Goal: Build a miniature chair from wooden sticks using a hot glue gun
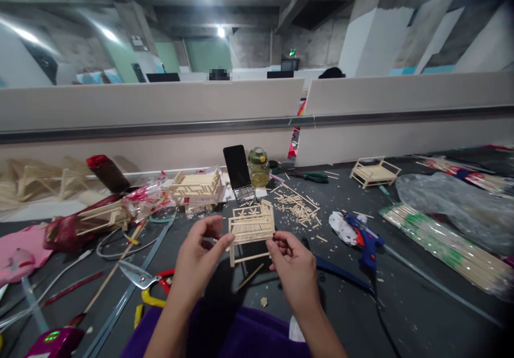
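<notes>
A miniature bench (252,230) built from thin wooden sticks is held up in front of me, tilted, its slatted seat showing. At its left end, my left hand (203,253) pinches the frame with thumb near the front corner; the other fingers curl behind. On the opposite side, my right hand (292,259) grips the lower right corner between thumb and fingers. A loose stick (250,276) lies on the dark table just below the bench. Behind it is a scatter of short cut stick pieces (299,205).
Scissors (146,280) with red and yellow handles lie left; a blue glue gun (367,240) lies right. A phone (236,166) stands before a green bottle (259,166). Other stick furniture (375,172), bagged sticks (445,245), pliers (315,177) and a low partition (160,106) surround the work.
</notes>
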Available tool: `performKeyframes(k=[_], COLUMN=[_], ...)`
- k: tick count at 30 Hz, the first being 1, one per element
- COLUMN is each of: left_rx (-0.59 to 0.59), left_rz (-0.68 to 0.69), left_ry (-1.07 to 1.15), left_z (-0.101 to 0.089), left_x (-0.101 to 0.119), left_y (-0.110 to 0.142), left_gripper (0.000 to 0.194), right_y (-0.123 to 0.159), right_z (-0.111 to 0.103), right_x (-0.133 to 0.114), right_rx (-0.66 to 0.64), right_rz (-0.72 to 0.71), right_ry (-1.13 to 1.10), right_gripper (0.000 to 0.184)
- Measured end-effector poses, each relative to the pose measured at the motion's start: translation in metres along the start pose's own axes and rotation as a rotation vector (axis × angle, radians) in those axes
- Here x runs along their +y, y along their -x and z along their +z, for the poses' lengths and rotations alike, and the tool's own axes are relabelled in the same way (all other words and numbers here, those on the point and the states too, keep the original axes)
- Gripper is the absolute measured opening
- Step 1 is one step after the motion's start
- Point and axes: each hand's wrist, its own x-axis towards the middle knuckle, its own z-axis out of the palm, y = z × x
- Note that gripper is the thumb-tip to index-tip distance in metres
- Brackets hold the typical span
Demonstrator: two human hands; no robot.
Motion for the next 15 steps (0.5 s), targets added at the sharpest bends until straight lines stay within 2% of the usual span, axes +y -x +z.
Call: performKeyframes(k=[2, 4, 6, 8, 11, 15], left_rx=[-0.045, -0.057, -0.031, -0.004, 0.007, -0.011], left_rz=[-0.112, -0.161, -0.182, -0.186, -0.162, -0.190], left_ry=[0.209, 0.314, 0.341, 0.334, 0.384, 0.535], left_z=[0.005, 0.011, 0.015, 0.016, 0.017, 0.022], left_x=[-0.009, -0.012, -0.013, -0.012, -0.013, -0.014], left_y=[0.004, 0.007, 0.008, 0.008, 0.009, 0.009], left_gripper=[0.039, 0.035, 0.032, 0.032, 0.032, 0.036], right_y=[0.001, 0.003, 0.005, 0.006, 0.001, -0.017], right_z=[-0.002, -0.006, -0.011, -0.014, -0.007, 0.016], right_x=[0.000, -0.005, -0.015, -0.030, -0.054, -0.067], right_rx=[-0.015, 0.007, 0.095, 0.197, 0.160, 0.057], right_rz=[0.012, -0.044, -0.219, -0.469, -0.765, -0.888], right_ry=[0.003, 0.092, 0.270, 0.443, 0.596, 0.766], right_gripper=[0.030, 0.029, 0.025, 0.018, 0.015, 0.015])
